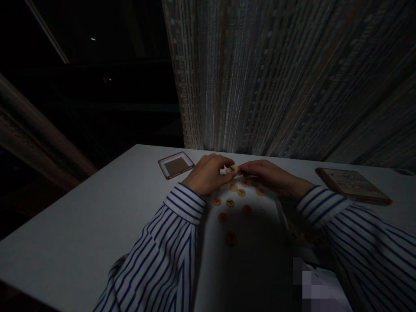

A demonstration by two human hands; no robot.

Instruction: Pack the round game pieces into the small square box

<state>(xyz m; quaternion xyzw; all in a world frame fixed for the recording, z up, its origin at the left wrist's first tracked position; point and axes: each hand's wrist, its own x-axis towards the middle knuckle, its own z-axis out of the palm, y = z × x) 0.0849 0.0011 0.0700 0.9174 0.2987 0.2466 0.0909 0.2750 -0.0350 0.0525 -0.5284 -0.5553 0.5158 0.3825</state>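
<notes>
Between the thumb and fingers of my left hand point(208, 173) is a round, pale xiangqi piece point(232, 169) with a dark character on it. My right hand point(271, 174) meets it from the other side, its closed fingertips at the piece's right edge; whether they pinch a further piece is too dark to see. Below the hands several more pieces lie scattered, among them a dark-lettered piece point(230, 203), a red-lettered piece point(217, 202) and another red-lettered piece point(241, 192). Nearer me a shadowed piece point(231, 238) is hard to make out.
A shallow open box or lid point(166, 170) lies left of my hands on the white table point(81, 234). To the right is a flat printed box point(352, 184). Under my right forearm a dark container point(303, 234) is partly hidden. A curtain point(227, 86) hangs behind the table.
</notes>
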